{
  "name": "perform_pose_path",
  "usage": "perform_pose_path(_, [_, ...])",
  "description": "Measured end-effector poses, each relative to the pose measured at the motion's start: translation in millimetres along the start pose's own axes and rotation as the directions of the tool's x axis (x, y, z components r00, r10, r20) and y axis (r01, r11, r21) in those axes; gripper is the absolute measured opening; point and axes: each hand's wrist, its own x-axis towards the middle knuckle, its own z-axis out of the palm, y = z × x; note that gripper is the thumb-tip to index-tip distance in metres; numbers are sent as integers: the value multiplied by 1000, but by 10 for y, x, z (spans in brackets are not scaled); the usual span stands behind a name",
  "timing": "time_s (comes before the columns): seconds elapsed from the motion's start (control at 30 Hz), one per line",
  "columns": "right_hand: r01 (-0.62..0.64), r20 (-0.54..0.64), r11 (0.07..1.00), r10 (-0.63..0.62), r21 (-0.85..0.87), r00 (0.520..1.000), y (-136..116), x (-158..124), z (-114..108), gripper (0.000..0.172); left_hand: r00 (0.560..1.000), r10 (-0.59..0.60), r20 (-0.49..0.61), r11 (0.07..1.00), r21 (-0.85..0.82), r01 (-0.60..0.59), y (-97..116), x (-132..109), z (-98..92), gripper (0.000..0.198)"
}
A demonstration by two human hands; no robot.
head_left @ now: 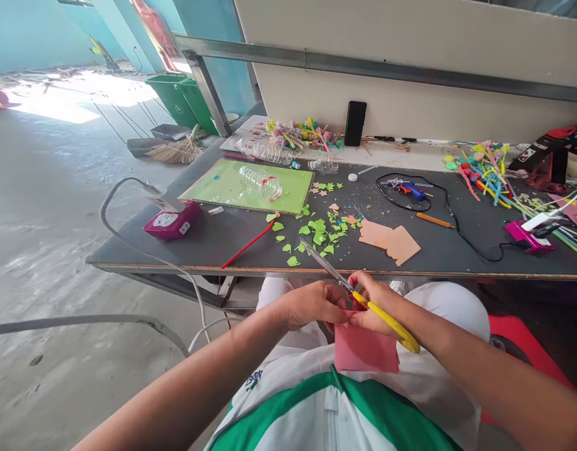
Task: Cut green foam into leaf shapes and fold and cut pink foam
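Observation:
Above my lap, my left hand (319,304) pinches the upper edge of a piece of pink paper (366,347). My right hand (375,304) is closed around yellow-handled scissors (392,324), and its fingertips also touch the paper beside my left fingers. The scissor blades point up and left over the table edge and look closed. Exactly how the right fingers sit in the handles is hidden. On the table beyond lie green paper scraps (319,235) and a cut peach paper sheet (386,239).
A red pipe cleaner (248,244), a green board (213,185) bearing a plastic bottle (262,183), and a purple power socket (171,220) occupy the left. Farther right are a blue glue gun (413,190) with a trailing cord, an orange-handled tool (435,220) and colourful pipe cleaners (490,178).

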Motion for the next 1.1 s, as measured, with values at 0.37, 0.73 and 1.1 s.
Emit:
perform_pose_path(0.37, [9, 8, 1000, -9, 17, 1000, -15, 27, -34, 39, 983, 108, -146, 853, -495, -167, -342, -125, 167, 40])
perform_pose_path(0.73, [31, -6, 999, -31, -4, 999, 12, 49, 15, 41, 951, 82, -298, 846, -484, -225, -470, -69, 288, 29])
perform_pose_path(1.1, [162, -300, 987, -160, -19, 940, 56, -235, -379, 41, 737, 177, -652, 857, -266, -441, -514, -58, -29, 32])
